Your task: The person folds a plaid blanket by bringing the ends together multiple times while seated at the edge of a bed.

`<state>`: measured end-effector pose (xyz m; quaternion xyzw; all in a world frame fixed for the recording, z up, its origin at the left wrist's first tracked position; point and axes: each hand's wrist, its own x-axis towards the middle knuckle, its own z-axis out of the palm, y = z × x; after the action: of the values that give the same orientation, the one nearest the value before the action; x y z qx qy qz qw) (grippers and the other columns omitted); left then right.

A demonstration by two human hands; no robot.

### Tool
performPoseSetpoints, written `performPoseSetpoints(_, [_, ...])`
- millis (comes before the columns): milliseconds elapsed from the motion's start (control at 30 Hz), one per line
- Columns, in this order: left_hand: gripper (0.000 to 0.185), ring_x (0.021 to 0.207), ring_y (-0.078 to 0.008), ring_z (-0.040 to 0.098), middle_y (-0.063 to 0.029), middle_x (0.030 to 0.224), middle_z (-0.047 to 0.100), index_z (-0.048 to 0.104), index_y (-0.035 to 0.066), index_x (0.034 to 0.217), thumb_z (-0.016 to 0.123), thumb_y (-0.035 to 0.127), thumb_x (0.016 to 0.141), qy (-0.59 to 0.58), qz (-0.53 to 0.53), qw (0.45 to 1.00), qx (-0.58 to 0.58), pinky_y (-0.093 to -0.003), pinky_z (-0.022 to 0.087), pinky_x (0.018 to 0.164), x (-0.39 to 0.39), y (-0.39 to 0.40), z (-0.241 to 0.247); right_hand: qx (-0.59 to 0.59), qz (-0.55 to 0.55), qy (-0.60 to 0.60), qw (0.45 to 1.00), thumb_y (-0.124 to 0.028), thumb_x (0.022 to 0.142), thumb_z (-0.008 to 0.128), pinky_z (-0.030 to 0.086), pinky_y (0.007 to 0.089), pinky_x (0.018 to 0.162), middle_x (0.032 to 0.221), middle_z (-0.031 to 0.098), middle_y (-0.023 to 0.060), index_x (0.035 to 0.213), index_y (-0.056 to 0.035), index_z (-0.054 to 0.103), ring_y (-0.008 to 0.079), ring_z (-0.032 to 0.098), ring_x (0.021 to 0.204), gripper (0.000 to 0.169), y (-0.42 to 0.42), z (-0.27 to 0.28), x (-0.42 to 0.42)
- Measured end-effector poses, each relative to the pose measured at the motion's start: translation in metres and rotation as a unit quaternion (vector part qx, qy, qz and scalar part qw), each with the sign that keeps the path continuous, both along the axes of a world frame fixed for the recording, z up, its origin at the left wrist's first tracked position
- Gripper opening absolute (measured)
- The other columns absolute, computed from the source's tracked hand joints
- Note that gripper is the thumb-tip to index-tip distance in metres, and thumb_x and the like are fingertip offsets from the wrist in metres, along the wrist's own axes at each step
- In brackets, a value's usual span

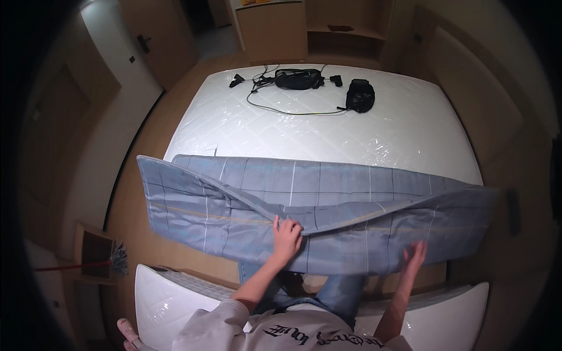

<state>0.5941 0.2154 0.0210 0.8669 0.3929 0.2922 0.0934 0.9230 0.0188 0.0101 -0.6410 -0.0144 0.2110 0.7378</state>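
Note:
A blue-grey plaid quilted cover with a ribbed, piped edge lies across the near end of a white mattress, its front part hanging over the edge towards my legs. My left hand grips the piped edge near the middle, where it dips in a V. To the right, my right hand is over the hanging front of the fabric, fingers apart, slightly blurred; whether it touches the cloth is not plain. The cover's left corner stands raised, and its right end is blurred.
The plastic-wrapped mattress bears black mesh pouches and a black pouch on a cable. Behind me is another wrapped mattress. A red-handled mop is at left, near a person's pink shoe.

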Motion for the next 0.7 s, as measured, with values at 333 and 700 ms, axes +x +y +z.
performPoseSetpoints(333, [0.018, 0.090, -0.0198, 0.048, -0.0039, 0.090, 0.051, 0.052, 0.009, 0.082, 0.060, 0.018, 0.068, -0.009, -0.024, 1.000, -0.008, -0.0494, 0.019, 0.095, -0.051, -0.117, 0.009, -0.011, -0.050, -0.066, 0.997, -0.006, 0.073, 0.059, 0.038, 0.0302, 0.085, 0.111, 0.051, 0.0110, 0.115, 0.0050, 0.043, 0.0224, 0.050, 0.099, 0.046, 0.028, -0.007, 0.052])
performPoseSetpoints(700, [0.078, 0.115, -0.0305, 0.033, -0.0166, 0.123, 0.035, 0.024, -0.002, 0.125, 0.067, 0.032, 0.070, -0.360, 0.503, 0.785, -0.042, -0.0374, 0.029, 0.094, -0.283, -0.047, 0.059, 0.132, 0.024, 0.127, 0.983, 0.001, 0.066, 0.060, 0.046, 0.0323, 0.074, 0.102, 0.053, 0.0072, 0.104, -0.0031, 0.049, 0.0194, 0.052, 0.092, 0.040, -0.159, -0.036, -0.036])
